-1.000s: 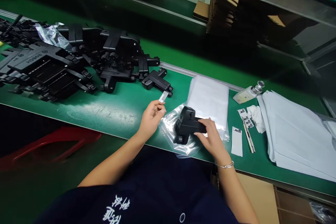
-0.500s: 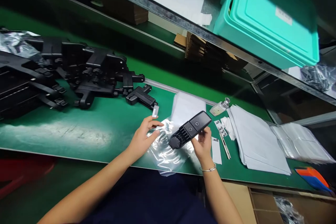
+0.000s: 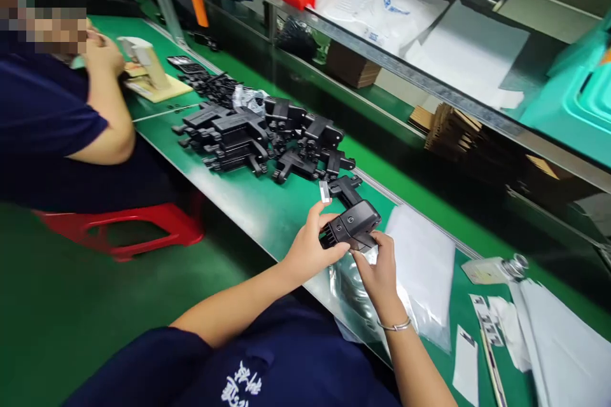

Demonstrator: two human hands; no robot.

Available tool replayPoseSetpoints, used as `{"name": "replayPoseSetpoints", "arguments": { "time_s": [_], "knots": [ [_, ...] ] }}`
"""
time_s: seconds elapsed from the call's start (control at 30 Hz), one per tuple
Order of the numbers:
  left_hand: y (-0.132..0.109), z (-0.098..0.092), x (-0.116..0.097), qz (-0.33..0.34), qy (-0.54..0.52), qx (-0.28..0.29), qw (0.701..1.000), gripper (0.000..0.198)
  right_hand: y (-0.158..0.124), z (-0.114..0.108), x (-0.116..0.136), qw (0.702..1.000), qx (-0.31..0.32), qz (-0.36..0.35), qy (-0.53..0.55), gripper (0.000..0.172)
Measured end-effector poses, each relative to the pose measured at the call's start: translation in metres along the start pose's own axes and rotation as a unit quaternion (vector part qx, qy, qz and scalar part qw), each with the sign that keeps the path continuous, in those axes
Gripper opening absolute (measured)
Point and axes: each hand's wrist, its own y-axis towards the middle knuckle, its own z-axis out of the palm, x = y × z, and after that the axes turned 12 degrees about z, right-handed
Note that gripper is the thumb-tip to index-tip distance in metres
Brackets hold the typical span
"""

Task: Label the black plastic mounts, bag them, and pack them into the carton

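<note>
Both hands hold a black plastic bracket [image 3: 357,219] with two round screw heads on its face and ribs at one end. My left hand [image 3: 305,248] closes around the ribbed end, its fingers partly hidden behind the part. A small white label [image 3: 324,191] sticks up from the left index fingertip. At the other end my right hand [image 3: 382,273] pinches the lower edge between thumb and fingers. Below the hands lies a clear plastic bag [image 3: 351,280] on the green bench. Just behind the bracket rests another black plastic part [image 3: 346,188].
Black plastic assemblies [image 3: 238,133] are heaped along the bench. White sheets [image 3: 420,254], a glass bottle [image 3: 491,269], a label strip [image 3: 485,318] and tweezers [image 3: 492,365] lie to the right. A co-worker [image 3: 62,102] sits at left by a red stool [image 3: 147,226]. A shelf [image 3: 382,60] runs overhead.
My left hand has moved in and taken hold of the bracket's ribbed end, still carrying the label. The bracket has been turned. The view has swung left, showing the co-worker.
</note>
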Motion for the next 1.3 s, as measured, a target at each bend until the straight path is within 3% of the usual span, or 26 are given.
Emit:
{"name": "replayPoseSetpoints", "arguments": {
  "time_s": [0.13, 0.27, 0.37, 0.47, 0.53, 0.6, 0.7, 0.83, 1.0, 1.07, 1.17, 1.3],
  "knots": [
    [-0.004, -0.024, -0.003, -0.02, 0.003, -0.047, 0.999, 0.074, 0.007, 0.015, 0.024, 0.998, 0.051, -0.032, -0.015, 0.033],
    [-0.014, -0.043, 0.0, -0.04, -0.047, -0.093, 0.994, 0.069, 0.008, 0.003, 0.03, 0.994, 0.069, -0.082, -0.024, 0.046],
    [-0.022, -0.06, 0.0, -0.027, -0.044, -0.144, 0.988, 0.069, 0.004, -0.016, -0.006, 0.994, 0.076, -0.028, -0.068, 0.051],
    [-0.031, -0.077, -0.007, 0.002, 0.042, -0.2, 0.979, 0.07, 0.0, -0.019, -0.062, 0.963, 0.204, 0.031, -0.171, 0.047],
    [-0.038, -0.086, -0.014, 0.022, 0.122, -0.237, 0.964, 0.071, 0.001, -0.012, -0.092, 0.937, 0.236, 0.045, -0.253, 0.044],
    [-0.045, -0.093, -0.021, 0.041, 0.199, -0.267, 0.942, 0.071, 0.004, -0.002, -0.105, 0.919, 0.267, 0.042, -0.285, 0.036],
    [-0.056, -0.1, -0.029, 0.061, 0.279, -0.295, 0.912, 0.075, 0.015, 0.002, -0.105, 0.912, 0.322, 0.002, -0.256, 0.031],
    [-0.067, -0.103, -0.038, 0.073, 0.328, -0.315, 0.888, 0.074, 0.055, -0.022, -0.118, 0.928, 0.291, -0.006, -0.233, 0.039],
    [-0.074, -0.097, -0.046, 0.102, 0.442, -0.314, 0.834, 0.076, 0.115, -0.06, -0.184, 0.917, 0.239, 0.063, -0.314, 0.038],
    [-0.073, -0.092, -0.046, 0.127, 0.503, -0.306, 0.798, 0.078, 0.115, -0.062, -0.203, 0.922, 0.165, 0.058, -0.345, 0.045],
    [-0.063, -0.087, -0.044, 0.179, 0.576, -0.289, 0.744, 0.077, 0.09, -0.049, -0.211, 0.942, 0.061, -0.018, -0.329, 0.065],
    [-0.043, -0.085, -0.035, 0.228, 0.613, -0.276, 0.704, 0.077, 0.06, -0.023, -0.202, 0.952, 0.186, -0.075, -0.233, 0.059]
  ]
}}
